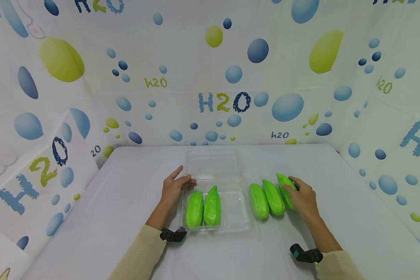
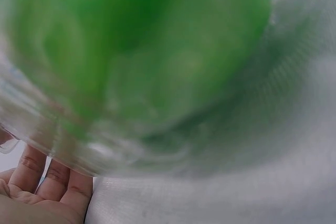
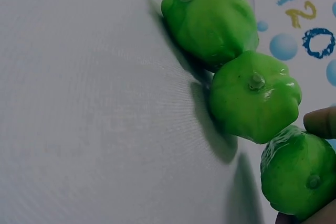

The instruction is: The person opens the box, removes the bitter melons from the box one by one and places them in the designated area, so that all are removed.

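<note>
My right hand (image 1: pixel 303 196) grips a ridged green gourd (image 1: pixel 284 188), the rightmost of three. In the right wrist view, thumb and fingers stand on opposite sides of this gourd (image 3: pixel 296 174), which has a shadow on the cloth beside it. Just left of it lie two like gourds (image 1: pixel 273 197) (image 1: pixel 259 201), side by side. My left hand (image 1: pixel 175 188) is at the left side of a clear plastic container (image 1: pixel 235 212), fingers along its wall. Inside the container's left part lie two more green gourds (image 1: pixel 195 209) (image 1: pixel 212 206). The left wrist view is mostly blurred green behind plastic.
The container's clear lid (image 1: pixel 213 165) lies folded back behind it. A white cloth (image 1: pixel 119 217) covers the table. Upright printed sheets (image 1: pixel 182 58) stand at the back and both sides. Each wrist wears a black band (image 1: pixel 173 235) with a small device.
</note>
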`<state>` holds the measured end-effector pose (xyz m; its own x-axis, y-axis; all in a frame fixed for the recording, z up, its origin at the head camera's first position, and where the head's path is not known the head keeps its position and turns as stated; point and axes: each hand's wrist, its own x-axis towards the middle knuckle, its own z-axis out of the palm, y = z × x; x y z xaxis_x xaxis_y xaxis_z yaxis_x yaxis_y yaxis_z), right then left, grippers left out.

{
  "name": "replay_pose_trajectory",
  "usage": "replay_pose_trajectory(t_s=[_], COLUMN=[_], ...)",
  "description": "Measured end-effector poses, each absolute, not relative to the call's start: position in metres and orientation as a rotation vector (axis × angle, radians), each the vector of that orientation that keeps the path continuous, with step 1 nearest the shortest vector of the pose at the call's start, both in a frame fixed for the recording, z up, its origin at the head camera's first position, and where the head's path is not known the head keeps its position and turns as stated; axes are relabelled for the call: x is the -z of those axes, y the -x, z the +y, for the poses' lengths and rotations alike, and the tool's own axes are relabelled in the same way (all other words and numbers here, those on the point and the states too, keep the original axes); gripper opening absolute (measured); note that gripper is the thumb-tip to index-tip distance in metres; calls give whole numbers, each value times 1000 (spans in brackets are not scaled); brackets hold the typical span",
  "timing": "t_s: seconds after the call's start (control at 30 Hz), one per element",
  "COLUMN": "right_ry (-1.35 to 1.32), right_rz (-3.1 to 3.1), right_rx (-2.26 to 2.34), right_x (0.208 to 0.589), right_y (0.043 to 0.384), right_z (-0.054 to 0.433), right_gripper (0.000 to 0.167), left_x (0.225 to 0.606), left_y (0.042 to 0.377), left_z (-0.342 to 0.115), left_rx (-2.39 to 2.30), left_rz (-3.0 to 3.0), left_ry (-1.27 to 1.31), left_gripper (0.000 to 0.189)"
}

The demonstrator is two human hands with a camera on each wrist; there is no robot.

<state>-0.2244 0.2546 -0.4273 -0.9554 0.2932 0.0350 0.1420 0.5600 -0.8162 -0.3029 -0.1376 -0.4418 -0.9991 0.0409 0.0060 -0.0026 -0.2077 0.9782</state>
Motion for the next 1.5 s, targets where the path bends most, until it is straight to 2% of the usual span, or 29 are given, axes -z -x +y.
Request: replay_pose_trajectory(t_s=[0.87,1.17,1.5], right_ry=[487,570,418], right_rz=[-2528,-2300,-2147], right_rx=[-1414,-1375,-1606], right_x=[435,410,376], right_y=[218,210,200], right_z=[245,233,185], right_gripper=[69,69,60], left_x=[444,443,442], left_y=[302,304,302], left_z=[-139,-136,-136], left_rx=[-2408,-2418,-2429], left_rz=[1978,1984,1964], left_ry=[-77,-50,-34], left_gripper=[70,70,70])
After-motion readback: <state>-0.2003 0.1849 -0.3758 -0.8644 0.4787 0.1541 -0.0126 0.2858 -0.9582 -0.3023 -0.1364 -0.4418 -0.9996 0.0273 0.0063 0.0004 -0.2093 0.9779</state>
